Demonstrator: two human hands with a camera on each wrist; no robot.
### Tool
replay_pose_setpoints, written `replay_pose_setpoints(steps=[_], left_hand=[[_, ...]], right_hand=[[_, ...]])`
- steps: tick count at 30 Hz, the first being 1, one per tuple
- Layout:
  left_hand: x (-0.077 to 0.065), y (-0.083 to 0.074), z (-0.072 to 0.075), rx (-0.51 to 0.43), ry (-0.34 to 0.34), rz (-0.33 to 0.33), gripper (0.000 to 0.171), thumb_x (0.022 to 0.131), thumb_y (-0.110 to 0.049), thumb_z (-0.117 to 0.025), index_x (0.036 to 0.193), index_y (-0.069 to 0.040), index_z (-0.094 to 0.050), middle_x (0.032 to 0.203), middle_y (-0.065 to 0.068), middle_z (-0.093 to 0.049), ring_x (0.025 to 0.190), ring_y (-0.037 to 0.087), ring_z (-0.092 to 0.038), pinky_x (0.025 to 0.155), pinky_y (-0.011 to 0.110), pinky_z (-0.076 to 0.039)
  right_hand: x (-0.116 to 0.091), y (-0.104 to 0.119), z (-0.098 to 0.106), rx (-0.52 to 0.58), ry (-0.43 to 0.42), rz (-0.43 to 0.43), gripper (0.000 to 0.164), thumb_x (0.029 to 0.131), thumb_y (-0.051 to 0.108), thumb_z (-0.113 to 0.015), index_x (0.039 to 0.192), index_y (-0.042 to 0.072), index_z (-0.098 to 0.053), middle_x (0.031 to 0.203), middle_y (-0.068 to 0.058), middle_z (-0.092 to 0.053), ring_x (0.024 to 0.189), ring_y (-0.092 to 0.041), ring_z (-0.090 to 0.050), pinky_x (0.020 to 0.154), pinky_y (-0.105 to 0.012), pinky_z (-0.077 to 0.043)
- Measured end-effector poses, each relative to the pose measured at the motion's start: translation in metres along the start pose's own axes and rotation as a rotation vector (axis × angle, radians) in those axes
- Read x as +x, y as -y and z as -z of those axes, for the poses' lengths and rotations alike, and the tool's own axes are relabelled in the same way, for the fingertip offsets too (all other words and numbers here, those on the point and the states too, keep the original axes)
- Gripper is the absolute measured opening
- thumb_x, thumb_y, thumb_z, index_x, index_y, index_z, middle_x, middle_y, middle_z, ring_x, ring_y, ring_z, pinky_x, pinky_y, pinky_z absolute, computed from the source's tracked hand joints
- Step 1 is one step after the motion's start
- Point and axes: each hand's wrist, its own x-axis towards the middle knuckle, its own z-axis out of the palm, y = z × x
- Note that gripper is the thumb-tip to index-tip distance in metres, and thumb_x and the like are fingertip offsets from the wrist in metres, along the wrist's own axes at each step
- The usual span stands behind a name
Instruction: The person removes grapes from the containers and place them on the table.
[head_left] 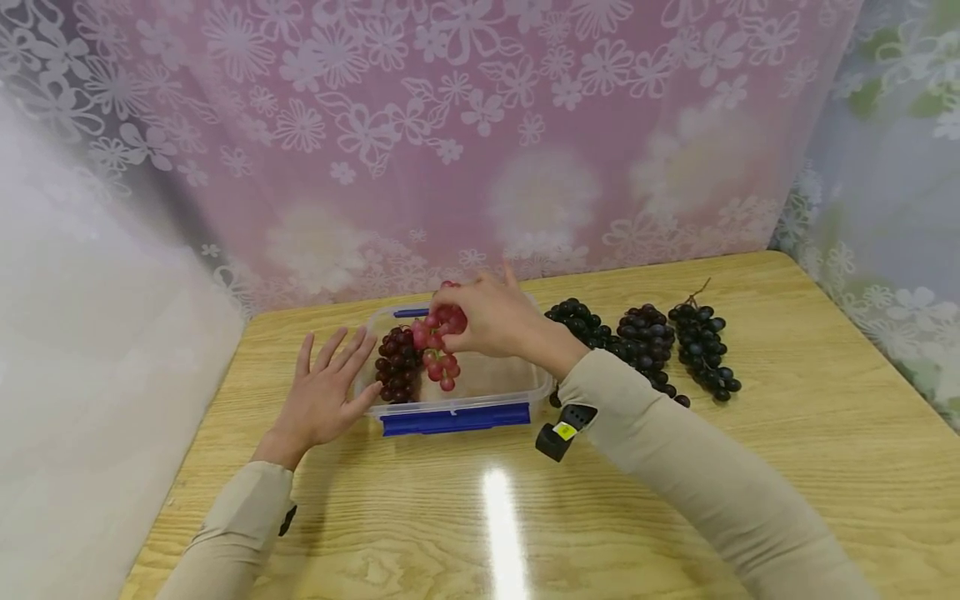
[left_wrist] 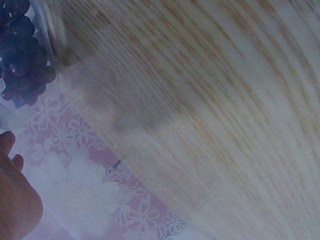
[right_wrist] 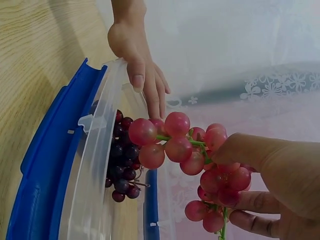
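A pale, wood-grained table (head_left: 420, 517) with a rounded far right corner backs onto a pink cloth (head_left: 420, 192) patterned with white flowers. A bluish-grey floral cloth (head_left: 907, 283) with green leaves hangs at right; a plain whitish surface (head_left: 90, 358) flanks the left. A bright streak of light (head_left: 501, 525) reflects off the near tabletop.

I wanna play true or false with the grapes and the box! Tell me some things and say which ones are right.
1. The right hand holds pink grapes. True.
2. The left hand is squeezing a banana. False: it holds nothing and rests at the edge of the box.
3. Dark red grapes are inside the box. True.
4. The box's front clip is green. False: it is blue.
5. Black grapes lie on the table, outside the box. True.
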Motion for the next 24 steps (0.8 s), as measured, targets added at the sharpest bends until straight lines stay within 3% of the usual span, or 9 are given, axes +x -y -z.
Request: replay_pose_setpoints(steps=[9,13,17,20,24], left_hand=[[-0.001,0.000,-0.001,-0.008,-0.013,-0.007,0.068,0.098,-0.053,-0.038,0.152,-0.012,-0.030,0.155,0.007,-0.028,0.141,0.031,-0.019,0.111,0.056,0.004],[-0.001,0.000,0.000,-0.014,-0.020,-0.006,0.067,0.098,-0.052,-0.039,0.152,-0.013,-0.029,0.154,0.007,-0.028,0.141,0.031,-0.020,0.110,0.058,0.002],[-0.001,-0.001,0.000,-0.018,-0.015,-0.004,0.068,0.098,-0.052,-0.039,0.152,-0.014,-0.028,0.155,0.007,-0.027,0.142,0.029,-0.018,0.110,0.057,0.004],[-0.001,-0.002,-0.001,-0.024,-0.014,-0.004,0.068,0.098,-0.052,-0.040,0.152,-0.013,-0.028,0.155,0.006,-0.026,0.142,0.030,-0.018,0.111,0.056,0.005],[-0.001,-0.003,-0.001,-0.039,-0.022,-0.006,0.068,0.098,-0.051,-0.042,0.153,-0.015,-0.027,0.155,0.007,-0.027,0.141,0.031,-0.019,0.111,0.056,0.005]], right_hand=[[-0.013,-0.011,0.015,0.035,-0.020,0.009,0.037,0.084,0.035,-0.070,0.121,0.033,-0.062,0.099,0.012,-0.065,0.116,-0.030,-0.048,0.106,-0.067,-0.002],[-0.020,-0.021,0.023,0.081,-0.028,0.017,0.038,0.085,0.034,-0.070,0.122,0.028,-0.063,0.099,0.009,-0.065,0.100,-0.023,-0.054,0.103,-0.055,-0.025],[-0.028,-0.032,0.030,0.160,-0.032,0.026,0.036,0.086,0.029,-0.071,0.120,0.021,-0.063,0.098,0.006,-0.066,0.086,-0.015,-0.059,0.084,-0.035,-0.047],[-0.034,-0.041,0.035,0.212,-0.043,0.028,0.034,0.085,0.024,-0.072,0.118,0.017,-0.064,0.099,0.003,-0.066,0.085,-0.013,-0.060,0.073,-0.030,-0.051],[-0.042,-0.055,0.039,0.248,-0.054,0.022,0.035,0.085,0.020,-0.073,0.118,0.014,-0.063,0.101,-0.001,-0.066,0.085,-0.015,-0.061,0.072,-0.031,-0.051]])
